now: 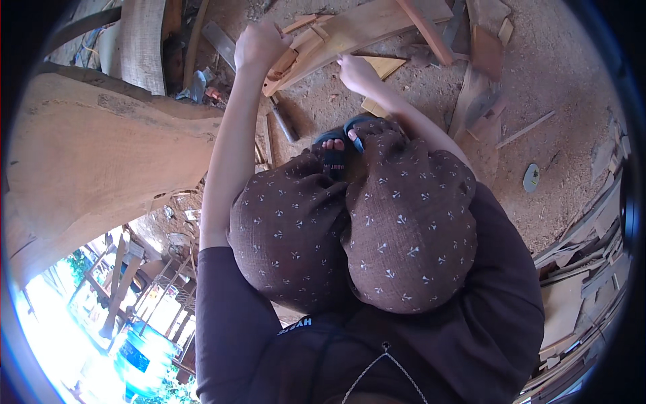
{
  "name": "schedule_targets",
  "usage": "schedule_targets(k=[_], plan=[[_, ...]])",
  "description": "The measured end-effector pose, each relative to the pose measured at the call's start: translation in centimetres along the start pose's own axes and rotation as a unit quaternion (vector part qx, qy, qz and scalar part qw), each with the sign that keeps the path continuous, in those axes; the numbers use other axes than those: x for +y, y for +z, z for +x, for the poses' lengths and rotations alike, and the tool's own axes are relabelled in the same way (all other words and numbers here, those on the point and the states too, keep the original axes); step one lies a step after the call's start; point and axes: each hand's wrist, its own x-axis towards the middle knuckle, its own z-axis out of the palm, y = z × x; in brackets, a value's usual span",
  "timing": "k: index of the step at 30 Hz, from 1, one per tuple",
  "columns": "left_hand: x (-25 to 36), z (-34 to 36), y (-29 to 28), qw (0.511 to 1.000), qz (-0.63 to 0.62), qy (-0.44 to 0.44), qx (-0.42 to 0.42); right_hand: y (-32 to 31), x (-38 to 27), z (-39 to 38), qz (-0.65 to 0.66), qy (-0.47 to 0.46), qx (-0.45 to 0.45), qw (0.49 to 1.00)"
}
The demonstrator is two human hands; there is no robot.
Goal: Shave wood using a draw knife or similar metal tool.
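My left hand (259, 47) is closed at the left end of some reddish wooden pieces (299, 50), which lie on a long pale plank (363, 27); its fingertips are hidden. My right hand (356, 73) has curled fingers at the lower edge of that plank, beside a flat yellowish board (383, 65); what it grips, if anything, is unclear. A dark cylindrical tool (286, 124) lies on the ground between my left forearm and my feet, just below the wood. I am squatting, knees bent, in sandals.
A large pale wood slab (108, 155) fills the left side. Loose planks (484, 54), a thin stick (525, 129) and a small disc (531, 177) lie on the dusty floor (552, 81) to the right. Stacked boards (579, 283) line the lower right; a blue barrel (141, 363) stands lower left.
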Motion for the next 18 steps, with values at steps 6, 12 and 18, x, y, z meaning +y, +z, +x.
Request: schedule_targets(k=[6, 12, 18], plan=[[-1.4, -0.2, -0.3, 1.0, 0.008, -0.013, -0.001, 0.5, 2.9, -7.3, -0.009, 0.074, -0.025, 0.997], [-0.1, 0.2, 0.0, 1.0, 0.0, 0.017, 0.017, -0.8, 1.7, -2.2, -0.015, 0.032, -0.031, 0.999], [-0.9, -0.3, -0.2, 1.0, -0.008, 0.002, 0.025, 1.1, 1.0, -1.5, 0.015, 0.012, -0.015, 1.0]])
